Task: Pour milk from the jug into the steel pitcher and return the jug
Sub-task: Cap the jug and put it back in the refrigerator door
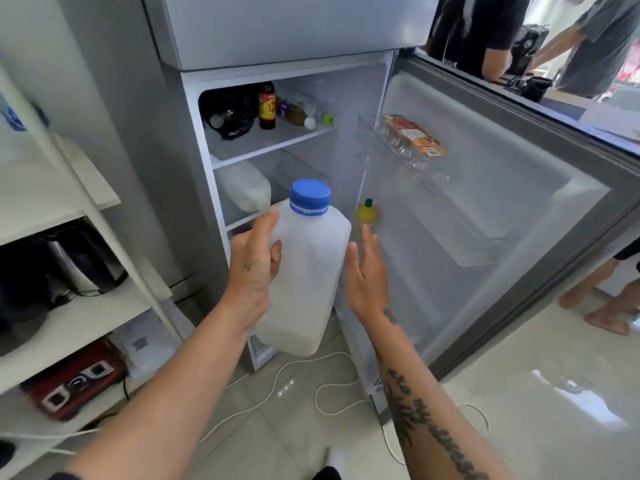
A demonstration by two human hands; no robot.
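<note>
Evidently fridge point(277, 140) standing open, door point(485, 209) swung wide to right, giving clear way to shelves. Second milk jug point(244, 188) lying on middle shelf. Milk jug point(311, 271) with blue cap point(310, 196) being held upright in front of shelves, little milk showing at bottom; steel pitcher not in view. Left hand point(254, 268) gripping jug by handle side, carrying weight. Right hand point(367, 275) hovering just beside jug, fingers spread, holding nothing, likely steadying. Whether jug going in or out, cannot tell.
</note>
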